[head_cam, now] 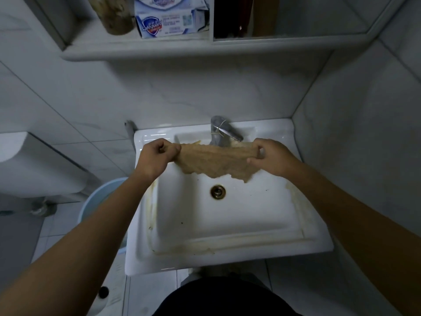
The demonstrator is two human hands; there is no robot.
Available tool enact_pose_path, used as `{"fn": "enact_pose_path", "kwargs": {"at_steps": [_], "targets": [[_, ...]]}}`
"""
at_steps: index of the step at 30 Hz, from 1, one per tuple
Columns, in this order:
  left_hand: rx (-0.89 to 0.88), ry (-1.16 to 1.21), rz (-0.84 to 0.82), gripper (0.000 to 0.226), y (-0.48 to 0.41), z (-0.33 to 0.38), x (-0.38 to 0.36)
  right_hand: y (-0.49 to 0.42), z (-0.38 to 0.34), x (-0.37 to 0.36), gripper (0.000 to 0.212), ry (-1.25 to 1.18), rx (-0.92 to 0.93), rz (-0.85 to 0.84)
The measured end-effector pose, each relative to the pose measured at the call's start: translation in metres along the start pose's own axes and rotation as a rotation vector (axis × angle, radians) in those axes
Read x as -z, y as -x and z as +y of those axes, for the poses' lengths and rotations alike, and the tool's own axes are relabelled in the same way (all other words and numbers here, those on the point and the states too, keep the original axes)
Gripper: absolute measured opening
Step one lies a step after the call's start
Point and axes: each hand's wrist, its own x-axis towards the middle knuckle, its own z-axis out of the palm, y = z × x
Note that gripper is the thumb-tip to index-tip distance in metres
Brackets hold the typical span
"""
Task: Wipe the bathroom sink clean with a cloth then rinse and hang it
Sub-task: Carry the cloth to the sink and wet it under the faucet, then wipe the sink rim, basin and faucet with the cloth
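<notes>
Tan cloth (214,161) is held up over the back half of the sink (227,258), pulled out flat between both hands, its lower edge hanging ragged just above the basin. Left hand (157,153) grips the left end in a curled fist. Right hand (271,156) pinches the right end between thumb and curled fingers. Both are closed on the cloth and neither touches the sink.

The cloth sits right in front of the faucet (224,131), under the spout. It is probably spread wide like this to open it up for wetting or rinsing, or to check it before wiping. No water stream is visible, so I can't tell if the tap is on.

The drain (218,191) is open in the middle of the basin, below the cloth. Yellow-brown stains (298,201) run along the left, front and right inner rim, and there are a few dark specks on the basin floor. Judging by that, the wiping is not done and this looks like an early stage of the task.

A shelf (136,51) is on the wall above, with soap boxes (159,26) stacked on it and a brownish lump beside them that I can't identify. A mirror (296,17) is to the right of the boxes. A light blue bucket (100,195) is on the floor left of the sink, partly hidden by the left forearm. No hook or rail for hanging the cloth is in view.

Counts:
- 1 cloth
- 2 hands
- 1 sink
- 1 faucet
- 1 drain
- 1 shelf
- at least 2 soap boxes
- 1 bucket
- 1 mirror
</notes>
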Motion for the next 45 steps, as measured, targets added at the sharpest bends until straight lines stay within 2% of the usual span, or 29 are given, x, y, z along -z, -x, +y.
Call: {"fn": "enact_pose_path", "kwargs": {"at_steps": [4, 9, 11, 14, 19, 23, 26, 29, 33, 35, 39, 43, 45], "targets": [[0.057, -0.076, -0.035, 0.027, 0.019, -0.027, -0.005, 0.017, 0.010, -0.016, 0.014, -0.050, -0.066, -0.038], [0.221, -0.171, -0.204, 0.024, 0.067, -0.098, -0.024, 0.055, 0.042, -0.070, 0.010, -0.039, -0.133, -0.217], [0.260, -0.209, -0.262, 0.022, 0.082, -0.118, -0.031, 0.068, 0.051, -0.086, 0.014, -0.043, -0.156, -0.305], [0.290, -0.223, -0.286, 0.019, 0.085, -0.130, -0.041, 0.074, 0.059, -0.096, 0.019, -0.045, -0.167, -0.352], [0.322, -0.274, -0.231, 0.018, 0.042, -0.142, -0.057, 0.039, 0.073, -0.109, 0.009, -0.035, -0.227, -0.272], [0.343, -0.361, -0.168, 0.017, 0.000, -0.166, -0.077, -0.001, 0.085, -0.137, 0.014, -0.106, -0.285, -0.210], [0.366, -0.404, -0.157, 0.026, -0.007, -0.184, -0.094, -0.013, 0.098, -0.170, 0.028, -0.070, -0.408, -0.125], [0.278, -0.517, -0.137, 0.033, 0.009, -0.184, -0.107, -0.003, 0.105, -0.191, 0.031, 0.054, -0.537, -0.070], [0.051, -0.711, -0.166, 0.033, 0.038, -0.180, -0.103, 0.017, 0.097, -0.201, 0.036, 0.207, -0.602, -0.132], [-0.016, -0.777, -0.242, 0.028, 0.043, -0.184, -0.098, 0.019, 0.095, -0.207, 0.041, 0.259, -0.607, -0.175], [0.008, -0.830, -0.413, 0.025, 0.041, -0.193, -0.095, 0.013, 0.096, -0.219, 0.030, 0.304, -0.619, -0.170], [0.117, -0.764, -0.354, 0.021, 0.037, -0.190, -0.103, 0.014, 0.099, -0.215, 0.034, 0.227, -0.607, -0.179], [0.198, -0.709, -0.335, 0.023, 0.034, -0.184, -0.106, 0.016, 0.095, -0.207, 0.029, 0.182, -0.571, -0.159]]}}
